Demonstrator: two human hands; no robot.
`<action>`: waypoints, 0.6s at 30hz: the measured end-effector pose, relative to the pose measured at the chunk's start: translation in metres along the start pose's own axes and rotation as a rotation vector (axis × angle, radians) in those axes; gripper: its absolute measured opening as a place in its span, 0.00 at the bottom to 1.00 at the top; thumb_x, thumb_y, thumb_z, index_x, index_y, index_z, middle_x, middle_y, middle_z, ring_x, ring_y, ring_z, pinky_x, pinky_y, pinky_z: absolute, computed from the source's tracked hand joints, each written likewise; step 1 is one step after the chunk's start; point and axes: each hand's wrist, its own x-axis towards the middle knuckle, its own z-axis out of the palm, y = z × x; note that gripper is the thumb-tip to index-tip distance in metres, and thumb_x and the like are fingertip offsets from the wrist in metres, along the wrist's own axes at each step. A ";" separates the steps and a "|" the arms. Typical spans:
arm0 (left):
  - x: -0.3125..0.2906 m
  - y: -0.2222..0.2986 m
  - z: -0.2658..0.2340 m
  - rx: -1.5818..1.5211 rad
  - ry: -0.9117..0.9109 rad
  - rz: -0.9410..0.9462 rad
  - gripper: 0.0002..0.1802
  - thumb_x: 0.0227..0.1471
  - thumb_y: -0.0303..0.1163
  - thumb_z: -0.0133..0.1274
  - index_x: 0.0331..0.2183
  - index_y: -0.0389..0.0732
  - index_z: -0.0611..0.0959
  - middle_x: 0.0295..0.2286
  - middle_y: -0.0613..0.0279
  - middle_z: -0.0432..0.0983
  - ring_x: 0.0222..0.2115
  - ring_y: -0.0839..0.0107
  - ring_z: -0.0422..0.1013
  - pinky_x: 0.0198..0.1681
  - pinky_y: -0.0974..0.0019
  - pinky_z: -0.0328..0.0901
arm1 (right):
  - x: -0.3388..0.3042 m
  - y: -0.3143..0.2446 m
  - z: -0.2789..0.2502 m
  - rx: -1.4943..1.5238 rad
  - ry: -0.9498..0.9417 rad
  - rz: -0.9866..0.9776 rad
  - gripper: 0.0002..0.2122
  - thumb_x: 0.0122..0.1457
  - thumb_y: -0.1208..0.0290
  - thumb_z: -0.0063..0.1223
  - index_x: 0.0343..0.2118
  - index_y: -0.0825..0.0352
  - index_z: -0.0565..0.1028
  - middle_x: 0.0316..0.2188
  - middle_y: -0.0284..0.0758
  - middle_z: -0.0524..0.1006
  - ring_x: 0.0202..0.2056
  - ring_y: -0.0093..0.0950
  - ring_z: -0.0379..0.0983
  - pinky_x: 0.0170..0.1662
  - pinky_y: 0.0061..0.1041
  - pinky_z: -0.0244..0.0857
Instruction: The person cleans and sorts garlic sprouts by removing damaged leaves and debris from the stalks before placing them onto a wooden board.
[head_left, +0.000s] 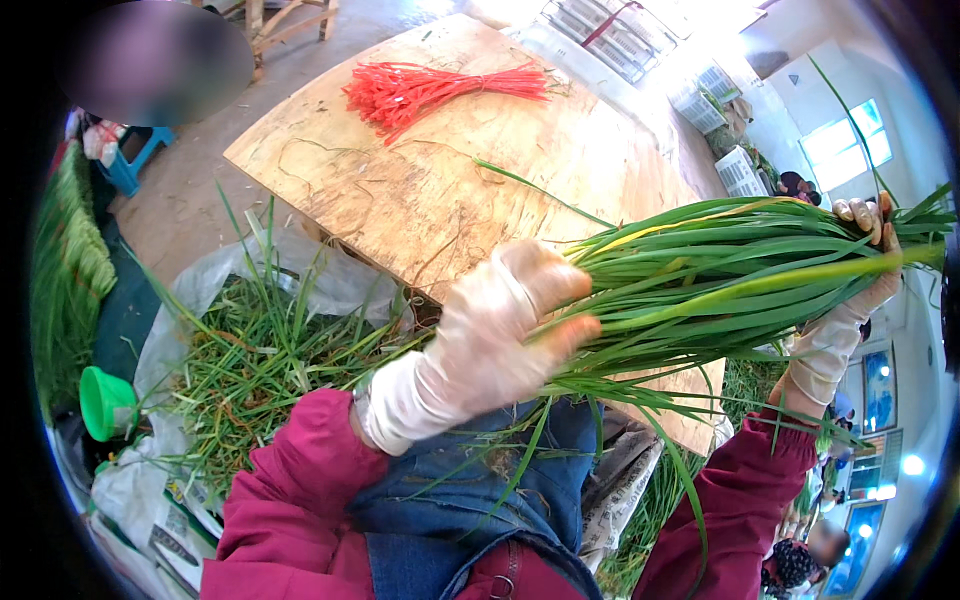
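A thick bunch of long, flat green leaves, which look like garlic chives (720, 270), lies across the air above the table's near right part. My right hand (868, 240), in a thin whitish glove, is closed round the bunch at its far right. At the left end of the leaves is my left hand (510, 335), gloved the same way and smeared by motion. Its thumb and fingertips stand apart beside the leaf tips, with nothing clearly held between them. One yellowed leaf (690, 225) runs along the top of the bunch, and some loose leaves hang below.
A wooden board table (330, 200) carries a bundle of red ties (430, 92). Left of me, a plastic sack (190, 330) holds leaf scraps (260, 360). Beyond it are a green tub (108, 403), a blue stool (135, 165) and heaped greens (75, 250). Other people are at the right.
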 end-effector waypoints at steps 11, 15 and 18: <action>-0.014 -0.001 -0.019 -0.740 -0.041 -0.661 0.04 0.40 0.21 0.48 0.24 0.32 0.76 0.22 0.54 0.72 0.23 0.71 0.69 0.28 0.70 0.64 | 0.002 0.004 -0.012 -0.016 0.120 0.040 0.12 0.52 0.74 0.38 0.37 0.75 0.67 0.17 0.28 0.60 0.26 0.22 0.58 0.37 0.22 0.54; -0.052 -0.006 -0.101 -0.826 -0.354 -0.805 0.02 0.35 0.19 0.50 0.20 0.32 0.76 0.21 0.56 0.74 0.24 0.70 0.71 0.28 0.70 0.66 | 0.001 -0.004 -0.027 0.033 0.097 0.047 0.11 0.49 0.75 0.42 0.36 0.74 0.67 0.16 0.28 0.59 0.23 0.22 0.56 0.35 0.25 0.54; -0.087 -0.013 -0.155 -0.024 -0.458 -1.265 0.03 0.34 0.22 0.52 0.20 0.34 0.78 0.21 0.56 0.74 0.24 0.67 0.70 0.29 0.70 0.64 | 0.001 0.002 -0.021 0.050 0.057 0.046 0.11 0.50 0.75 0.40 0.35 0.75 0.67 0.16 0.28 0.59 0.23 0.21 0.56 0.35 0.23 0.53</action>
